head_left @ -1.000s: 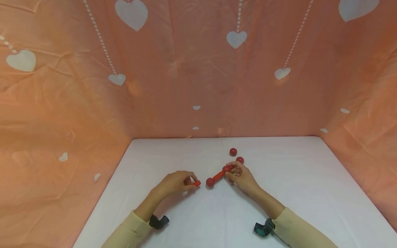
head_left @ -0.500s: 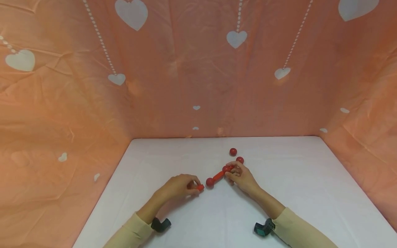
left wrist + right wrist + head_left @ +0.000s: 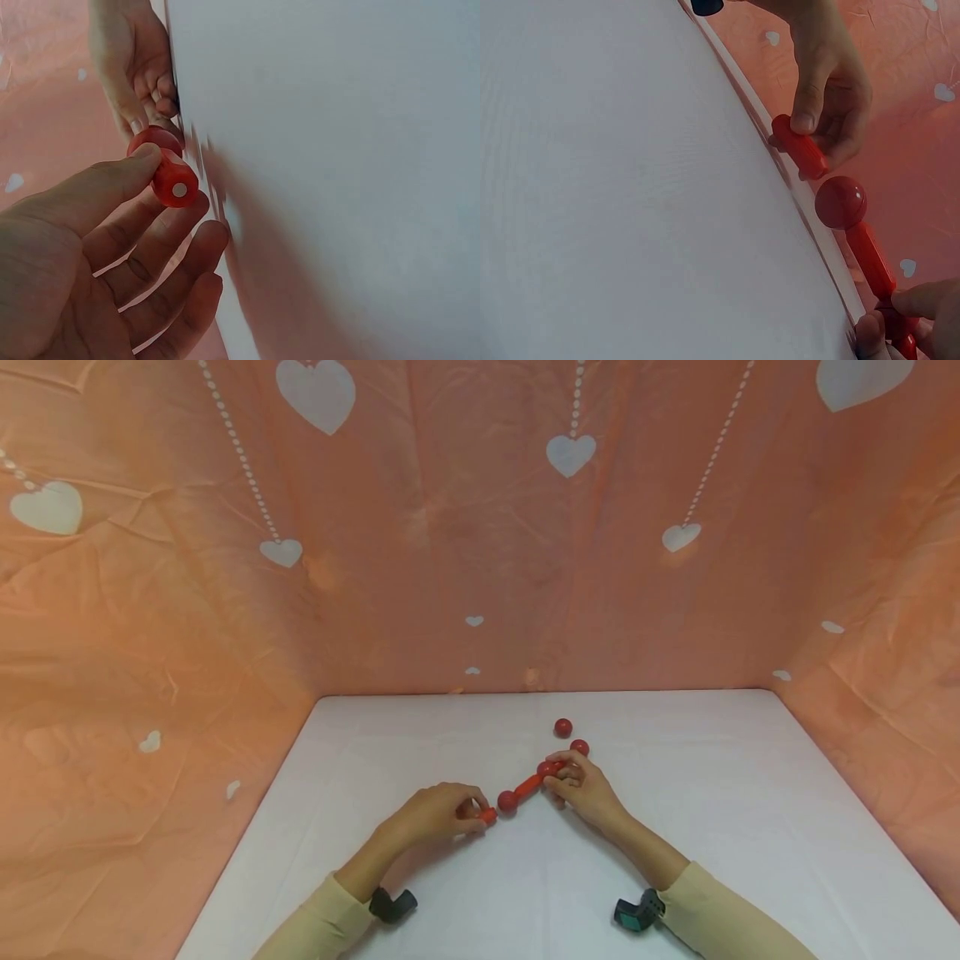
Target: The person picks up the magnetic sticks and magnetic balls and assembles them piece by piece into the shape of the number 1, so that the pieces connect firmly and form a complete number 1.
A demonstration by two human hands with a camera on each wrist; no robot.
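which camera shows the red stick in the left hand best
The right wrist view: the red stick shows side-on, mostly uncovered, in the left hand. The left wrist view has it nearly end-on; the head view, small and partly hidden.

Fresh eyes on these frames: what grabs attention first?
First, the red ball-and-rod chain, bright against the white table, gripped at a ball by the right hand. Next, the left hand, pinching a separate red rod close to the chain's near end. Then the orange backdrop behind, dotted with white hearts.
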